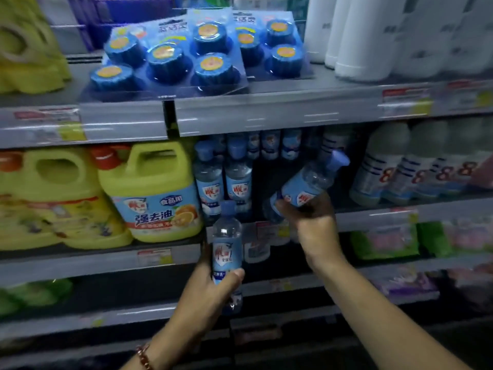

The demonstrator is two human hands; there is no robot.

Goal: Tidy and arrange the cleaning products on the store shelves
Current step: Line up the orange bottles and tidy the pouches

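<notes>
My left hand (213, 292) grips a clear bottle with a blue cap and blue label (226, 236), held upright in front of the middle shelf's edge. My right hand (312, 222) holds a second bottle of the same kind (306, 185), tilted with its cap pointing up and to the right into the dark gap on the middle shelf. Two matching bottles (222, 180) stand upright at the left of that gap, with more in a row behind them.
Yellow-green detergent jugs (154, 193) stand left of the bottles. White bottles marked 8 (400, 169) fill the right. The shelf above holds blue toilet-block blister packs (170, 57) and white bottles (360, 36). Green and purple packs (384, 239) lie on lower shelves.
</notes>
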